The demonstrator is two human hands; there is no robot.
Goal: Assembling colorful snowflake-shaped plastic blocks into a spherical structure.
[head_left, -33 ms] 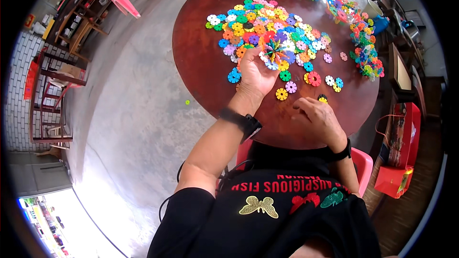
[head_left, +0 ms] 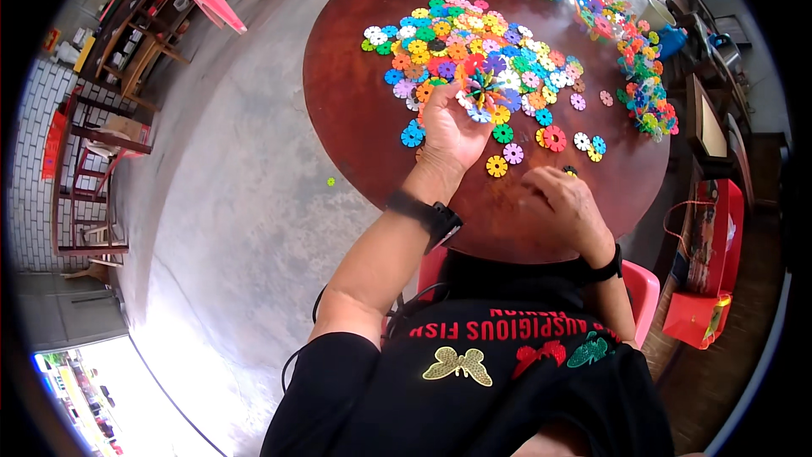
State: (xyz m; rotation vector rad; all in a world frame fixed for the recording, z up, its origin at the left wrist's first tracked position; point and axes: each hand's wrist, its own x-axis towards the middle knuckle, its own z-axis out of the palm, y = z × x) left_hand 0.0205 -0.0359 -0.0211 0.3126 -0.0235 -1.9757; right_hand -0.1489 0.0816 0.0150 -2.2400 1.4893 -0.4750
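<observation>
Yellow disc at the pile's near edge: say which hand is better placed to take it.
Probably the right hand: it is near the yellow disc and no disc shows in it, though its palm is hidden. The left hand is occupied, holding the disc cluster.

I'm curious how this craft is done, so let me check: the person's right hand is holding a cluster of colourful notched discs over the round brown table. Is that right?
Not quite: the hand is wrong. The head view shows the left hand holding a cluster of colourful notched discs over the round brown table.
</observation>
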